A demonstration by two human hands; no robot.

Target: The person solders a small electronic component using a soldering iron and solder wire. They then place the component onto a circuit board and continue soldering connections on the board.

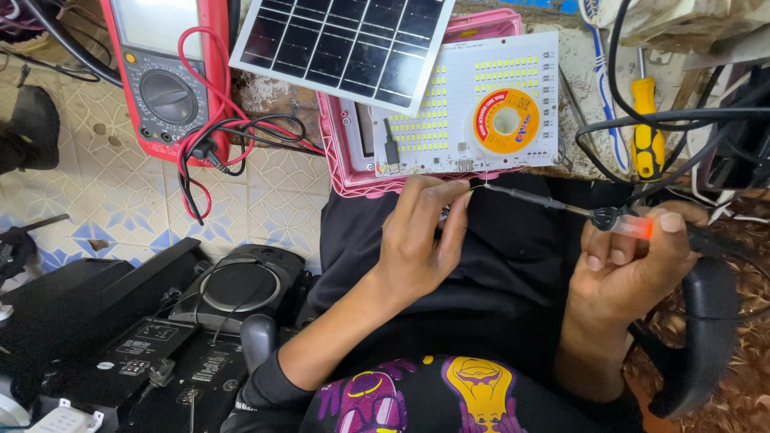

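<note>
Soldering iron (561, 207) is clamped in right hand (634, 261), tip at near edge of white LED board (473, 104); solder wire pinched by left hand (421, 240). Risk: fingertips burned, wire slipped, neighbouring pads bridged.

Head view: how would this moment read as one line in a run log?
right hand: grips black soldering iron with orange-lit handle | left hand: pinches thin solder wire | tip at edge of white LED panel board
</note>
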